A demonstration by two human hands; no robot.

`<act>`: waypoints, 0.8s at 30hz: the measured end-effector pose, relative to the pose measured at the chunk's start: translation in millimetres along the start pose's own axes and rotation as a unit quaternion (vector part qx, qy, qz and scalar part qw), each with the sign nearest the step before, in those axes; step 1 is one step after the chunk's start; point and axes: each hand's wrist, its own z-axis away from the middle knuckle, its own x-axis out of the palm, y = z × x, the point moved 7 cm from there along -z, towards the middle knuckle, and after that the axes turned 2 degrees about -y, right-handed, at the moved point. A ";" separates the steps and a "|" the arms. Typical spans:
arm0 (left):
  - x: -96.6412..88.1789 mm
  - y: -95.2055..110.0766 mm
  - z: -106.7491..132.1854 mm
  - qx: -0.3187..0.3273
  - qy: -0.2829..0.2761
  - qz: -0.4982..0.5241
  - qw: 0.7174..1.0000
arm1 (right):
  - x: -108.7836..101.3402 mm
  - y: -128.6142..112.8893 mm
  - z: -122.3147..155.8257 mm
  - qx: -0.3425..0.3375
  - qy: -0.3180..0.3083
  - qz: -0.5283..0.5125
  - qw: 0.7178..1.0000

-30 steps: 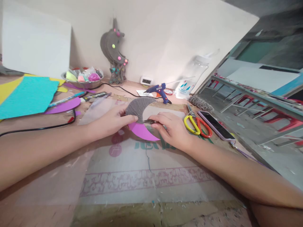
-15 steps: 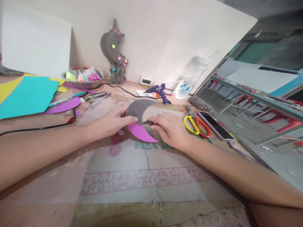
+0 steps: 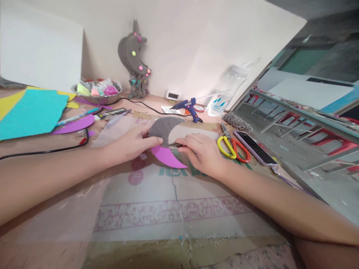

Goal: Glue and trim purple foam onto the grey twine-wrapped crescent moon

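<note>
A crescent moon cutout (image 3: 169, 157) lies low over the work surface, its upper part wound with grey yarn (image 3: 162, 129) and its lower tip bare purple. My left hand (image 3: 140, 141) grips the wound part from the left, thumb pressed on the front near where the winding ends. On the right, my right hand (image 3: 200, 149) is closed in a pinch beside that same edge. A short stretch of grey yarn (image 3: 174, 145) runs from the crescent into its fingertips, which partly hide it.
A blue glue gun (image 3: 188, 107), yellow-and-orange-handled scissors (image 3: 232, 147), a phone (image 3: 254, 148) and a yarn bundle (image 3: 238, 122) lie behind and right. A clear bottle (image 3: 226, 93) stands at the wall. Left are a metal bowl (image 3: 97, 98), turquoise sheet (image 3: 33, 112) and black cable (image 3: 50, 152).
Both hands keep nearly the same grip and place on the crescent. The yarn at the right fingertips looks slightly thinner and straighter; the camera view has shifted a little.
</note>
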 end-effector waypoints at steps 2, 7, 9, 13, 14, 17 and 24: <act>0.7 0.1 0.5 -0.004 0.000 0.008 1.000 | -0.8 1.4 0.7 0.008 0.010 -0.019 1.000; 0.6 0.9 0.9 -0.004 0.001 0.018 1.000 | -1.8 2.1 0.4 0.010 0.022 -0.044 0.999; 0.9 0.1 0.6 -0.007 -0.005 0.017 1.000 | -1.4 1.5 -0.2 0.006 0.023 -0.042 0.999; 0.3 -0.6 -0.1 -0.006 -0.008 0.008 1.000 | -0.1 0.7 -0.3 0.001 0.018 -0.033 0.999; 0.0 -0.4 -0.1 -0.005 -0.006 0.006 1.000 | 0.2 0.6 -0.2 0.001 0.017 -0.032 0.999; -0.6 -0.3 0.4 -0.005 0.000 0.004 1.000 | 0.0 0.4 0.0 0.002 0.015 -0.028 0.999; -1.0 -0.6 0.6 -0.004 0.005 0.006 1.000 | 0.6 0.0 -0.3 0.002 0.008 -0.019 1.000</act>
